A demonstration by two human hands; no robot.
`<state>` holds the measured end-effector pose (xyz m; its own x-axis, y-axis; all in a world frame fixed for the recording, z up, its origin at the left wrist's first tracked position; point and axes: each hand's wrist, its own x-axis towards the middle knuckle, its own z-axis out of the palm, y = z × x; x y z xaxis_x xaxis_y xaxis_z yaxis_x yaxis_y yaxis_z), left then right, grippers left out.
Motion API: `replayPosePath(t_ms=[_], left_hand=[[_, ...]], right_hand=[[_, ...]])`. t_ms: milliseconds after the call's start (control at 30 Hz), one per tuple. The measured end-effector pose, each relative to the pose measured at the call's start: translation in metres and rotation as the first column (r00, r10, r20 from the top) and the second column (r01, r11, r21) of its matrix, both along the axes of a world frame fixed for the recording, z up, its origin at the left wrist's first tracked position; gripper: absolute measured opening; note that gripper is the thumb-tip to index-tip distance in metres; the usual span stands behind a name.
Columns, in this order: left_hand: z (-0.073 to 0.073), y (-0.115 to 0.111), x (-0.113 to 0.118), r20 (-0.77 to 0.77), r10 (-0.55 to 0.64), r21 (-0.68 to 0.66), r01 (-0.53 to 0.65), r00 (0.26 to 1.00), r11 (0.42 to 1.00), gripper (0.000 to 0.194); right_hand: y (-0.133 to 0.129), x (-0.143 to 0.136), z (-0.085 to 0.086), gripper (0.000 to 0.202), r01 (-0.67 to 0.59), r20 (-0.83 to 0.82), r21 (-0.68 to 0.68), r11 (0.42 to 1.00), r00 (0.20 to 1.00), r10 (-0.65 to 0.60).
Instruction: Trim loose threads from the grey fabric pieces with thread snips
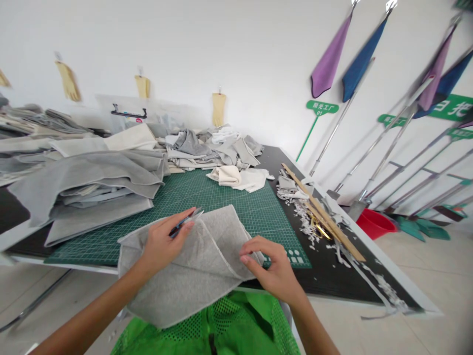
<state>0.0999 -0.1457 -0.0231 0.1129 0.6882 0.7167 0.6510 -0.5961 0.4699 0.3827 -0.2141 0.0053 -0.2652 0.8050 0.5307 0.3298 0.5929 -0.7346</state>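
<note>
A grey cloth (199, 268) with stitched edges lies partly on the green cutting mat (181, 192) and hangs over the table's front edge above my lap. My left hand (166, 241) is closed around small blue-and-black thread snips (185, 222), whose metal tips point up and to the right over the cloth. Near the cloth's right corner is my right hand (268, 261), its thumb and index finger curled close together at the edge; whether fabric or thread is between them is too small to tell.
Grey cloths (107, 182) are stacked at the left. Behind the mat lie a cloth heap (214, 148) and a folded cream cloth (240, 177). At the right are a wooden strip (325, 212), gold-handled scissors (320, 227) and scraps; a red bucket (375, 223) stands beyond.
</note>
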Motion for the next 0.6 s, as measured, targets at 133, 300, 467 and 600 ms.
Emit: replayPosePath(t_ms=[133,300,467,600], left_hand=[[0.001,0.004,-0.001,0.081,0.029,-0.077,-0.023,0.996,0.997,0.035],[0.002,0.005,0.001,0.104,-0.009,-0.11,0.021,0.994,0.994,0.037],[0.003,0.007,0.005,0.092,-0.043,-0.13,0.055,0.995,0.99,0.037],[0.003,0.007,0.006,0.087,-0.056,-0.14,0.068,0.995,0.988,0.036]], right_hand=[[0.0,-0.017,-0.011,0.01,0.047,-0.011,-0.042,0.998,0.999,-0.047],[0.004,-0.027,-0.02,0.019,0.135,-0.023,-0.075,0.988,0.99,-0.137],[0.004,-0.027,-0.026,0.029,0.167,0.023,-0.11,0.98,0.986,-0.165],[0.004,-0.026,-0.029,0.03,0.167,0.041,-0.137,0.976,0.986,-0.163]])
